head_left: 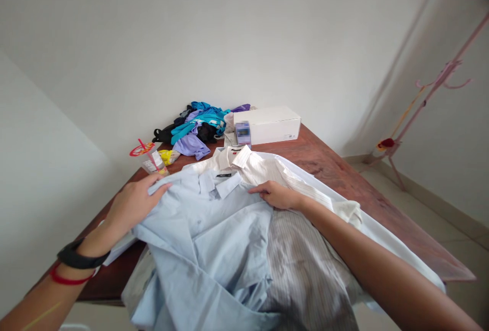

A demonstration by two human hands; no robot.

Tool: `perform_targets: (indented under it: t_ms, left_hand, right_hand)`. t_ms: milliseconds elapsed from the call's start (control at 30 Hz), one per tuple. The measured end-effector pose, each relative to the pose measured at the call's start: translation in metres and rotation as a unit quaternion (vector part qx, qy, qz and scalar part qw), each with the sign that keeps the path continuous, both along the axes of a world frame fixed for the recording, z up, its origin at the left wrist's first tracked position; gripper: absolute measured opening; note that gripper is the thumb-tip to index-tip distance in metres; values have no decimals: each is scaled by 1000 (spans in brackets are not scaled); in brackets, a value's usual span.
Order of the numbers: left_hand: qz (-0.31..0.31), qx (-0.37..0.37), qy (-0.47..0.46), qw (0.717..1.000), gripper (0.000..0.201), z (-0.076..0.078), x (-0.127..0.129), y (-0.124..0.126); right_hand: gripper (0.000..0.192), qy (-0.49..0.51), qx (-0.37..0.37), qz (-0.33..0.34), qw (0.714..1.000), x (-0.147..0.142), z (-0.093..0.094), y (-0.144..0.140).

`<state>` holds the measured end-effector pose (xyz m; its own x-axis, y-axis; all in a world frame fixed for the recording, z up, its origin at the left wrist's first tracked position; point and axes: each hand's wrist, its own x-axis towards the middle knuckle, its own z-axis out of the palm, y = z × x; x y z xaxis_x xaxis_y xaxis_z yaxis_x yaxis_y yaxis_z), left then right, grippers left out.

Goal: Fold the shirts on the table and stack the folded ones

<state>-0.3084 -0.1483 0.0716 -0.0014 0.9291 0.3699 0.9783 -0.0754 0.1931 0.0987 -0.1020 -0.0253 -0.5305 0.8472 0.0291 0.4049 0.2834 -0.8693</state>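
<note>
A light blue collared shirt (198,219) lies over the near part of the table, its collar toward the far side and its lower part rumpled toward me. My left hand (132,203) is closed on its left shoulder, fingers partly hidden by the cloth. At the opposite shoulder, my right hand (275,194) pinches the fabric with the forefinger stretched along it. Beneath is a white striped shirt (263,168), its collar showing just beyond the blue one. A grey striped part (305,259) spreads below my right forearm, and more white cloth (389,244) lies to the right.
A wooden table (344,168) carries everything. A plastic cup (151,160) with a red straw stands near my left hand. Behind are a heap of clothes (202,125), a white box (267,125) and a small pack (243,134). A pink coat stand (424,102) leans at right.
</note>
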Motion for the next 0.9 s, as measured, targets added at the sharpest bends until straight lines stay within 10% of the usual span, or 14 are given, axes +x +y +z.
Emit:
perform_targets:
  t_ms: [267, 600, 900]
  left_hand:
    - [25, 240, -15, 970, 41, 13, 5, 15]
    - [-26, -184, 93, 978, 43, -39, 22, 77]
    - [-32, -61, 2, 998, 58, -14, -9, 59]
  right_hand:
    - [69, 86, 124, -128, 980, -1, 14, 3]
    - [57, -86, 94, -118, 985, 11, 3, 12]
    - [38, -178, 142, -97, 969, 4, 7, 5]
